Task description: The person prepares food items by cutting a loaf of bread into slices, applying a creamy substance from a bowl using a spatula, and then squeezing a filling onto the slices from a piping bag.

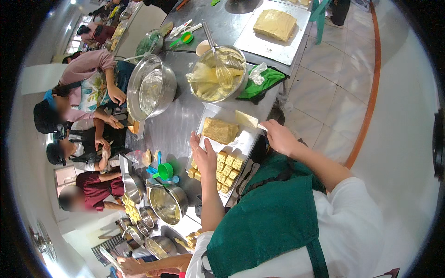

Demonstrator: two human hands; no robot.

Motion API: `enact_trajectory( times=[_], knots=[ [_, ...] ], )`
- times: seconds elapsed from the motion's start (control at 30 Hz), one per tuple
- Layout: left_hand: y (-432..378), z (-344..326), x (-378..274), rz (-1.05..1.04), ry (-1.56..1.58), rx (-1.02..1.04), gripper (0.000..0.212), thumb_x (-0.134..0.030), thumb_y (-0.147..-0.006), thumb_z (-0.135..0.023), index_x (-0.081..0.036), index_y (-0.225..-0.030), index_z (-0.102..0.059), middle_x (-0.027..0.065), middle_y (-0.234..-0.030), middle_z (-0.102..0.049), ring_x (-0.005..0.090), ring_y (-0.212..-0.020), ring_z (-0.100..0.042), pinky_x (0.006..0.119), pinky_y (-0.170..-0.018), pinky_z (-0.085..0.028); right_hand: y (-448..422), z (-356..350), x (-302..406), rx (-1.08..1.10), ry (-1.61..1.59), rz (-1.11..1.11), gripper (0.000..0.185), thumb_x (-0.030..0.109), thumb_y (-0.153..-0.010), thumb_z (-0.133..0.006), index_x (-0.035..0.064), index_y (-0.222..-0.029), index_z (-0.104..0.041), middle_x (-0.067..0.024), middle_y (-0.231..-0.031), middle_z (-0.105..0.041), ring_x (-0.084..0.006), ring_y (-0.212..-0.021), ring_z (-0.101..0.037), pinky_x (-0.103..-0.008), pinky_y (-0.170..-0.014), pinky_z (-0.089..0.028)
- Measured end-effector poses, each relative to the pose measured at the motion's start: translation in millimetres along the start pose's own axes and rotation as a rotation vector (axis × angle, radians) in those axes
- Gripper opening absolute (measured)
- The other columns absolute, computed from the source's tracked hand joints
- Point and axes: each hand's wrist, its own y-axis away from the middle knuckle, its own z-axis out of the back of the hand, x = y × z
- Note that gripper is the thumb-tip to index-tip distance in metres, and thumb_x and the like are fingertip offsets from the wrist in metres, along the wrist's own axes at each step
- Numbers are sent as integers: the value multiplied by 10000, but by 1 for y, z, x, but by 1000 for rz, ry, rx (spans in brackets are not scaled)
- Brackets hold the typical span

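My right hand grips the handle of a wide flat scraper, its pale blade smeared with cream. The blade is beside a rectangular tan block, apparently cake coated in cream, on a paper-lined tray. My left hand is raised at the block's near left side, fingers apart and holding nothing; whether it touches the block I cannot tell. Several small yellow cake-like squares with ridged tops sit in rows on the same tray, partly hidden behind my left hand and forearm.
Beyond the tray stands a steel bowl of yellow cream holding a whisk. A green cloth lies beside it. Another large bowl is near co-workers across the steel table. A second coated block rests on a far board.
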Motion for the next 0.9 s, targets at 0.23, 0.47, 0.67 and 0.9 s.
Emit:
enact_trajectory(
  times=[0.23, 0.47, 0.67, 0.9],
  knots=[
    [0, 5, 0, -322, 31, 114, 500, 33, -856, -513, -18, -1344, -417, 194, -1190, -577, 273, -1021, -634, 381, -890, -480, 24, -32, -10, -29, 93, -65, 399, -16, -774, -500, 13, -1169, -552, -209, -1017, -536, -405, -922, -590, -482, -794, -494],
    [3, -1, 7, -379, 100, 178, 518, 20, -862, -500, 15, -1364, -377, 206, -1109, -592, 293, -1002, -613, 411, -876, -470, 24, -57, -5, -86, 62, -58, 360, -12, -759, -520, -19, -1114, -580, -223, -1022, -547, -416, -913, -601, -489, -802, -502],
    [3, -6, 20, -577, 16, 105, 558, 50, -844, -522, -9, -1373, -354, 195, -1135, -565, 271, -935, -654, 395, -823, -498, 33, -72, -3, -88, 36, -72, 379, 2, -759, -531, 8, -1135, -586, -224, -1029, -552, -419, -915, -605, -489, -803, -508],
    [3, -5, 22, -585, 9, 140, 594, 53, -843, -548, 3, -1385, -310, 213, -1179, -550, 273, -929, -652, 420, -844, -479, 43, -81, 7, -71, 36, -94, 413, 6, -753, -529, 32, -1160, -597, -214, -1021, -554, -410, -908, -604, -492, -801, -501]
  ],
)
